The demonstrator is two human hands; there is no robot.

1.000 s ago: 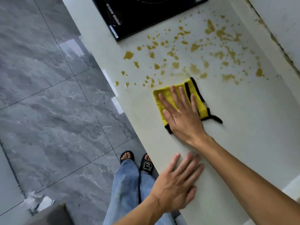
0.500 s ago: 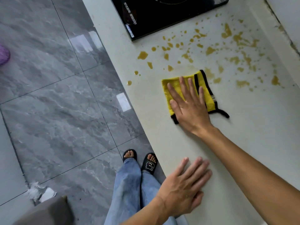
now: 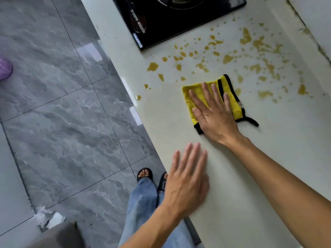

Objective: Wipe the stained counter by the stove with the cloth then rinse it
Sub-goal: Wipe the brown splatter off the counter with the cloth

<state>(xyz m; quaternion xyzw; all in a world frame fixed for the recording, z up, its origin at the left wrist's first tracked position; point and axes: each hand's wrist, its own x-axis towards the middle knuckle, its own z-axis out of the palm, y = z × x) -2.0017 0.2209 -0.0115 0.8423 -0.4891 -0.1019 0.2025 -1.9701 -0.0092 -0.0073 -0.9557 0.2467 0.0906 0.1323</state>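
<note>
A folded yellow cloth (image 3: 234, 102) with black edging lies flat on the pale counter (image 3: 268, 158). My right hand (image 3: 213, 115) presses on it with straight, spread fingers. Brown-yellow stains (image 3: 229, 58) speckle the counter between the cloth and the black stove (image 3: 172, 24), and spread toward the back wall on the right. One larger blot (image 3: 152, 66) sits near the counter's front edge. My left hand (image 3: 186, 181) rests flat on the counter near its front edge, fingers straight, holding nothing.
Grey marble-look floor tiles (image 3: 62, 131) fill the left half. My legs in blue jeans and black sandals (image 3: 145, 173) stand against the counter edge. A purple object (image 3: 5, 68) shows at the far left. Torn paper scraps (image 3: 48, 219) lie on the floor.
My right hand has slid the cloth toward the stains near the stove. The small spots near the counter's front by the cloth are gone. My left hand stays flat on the counter.
</note>
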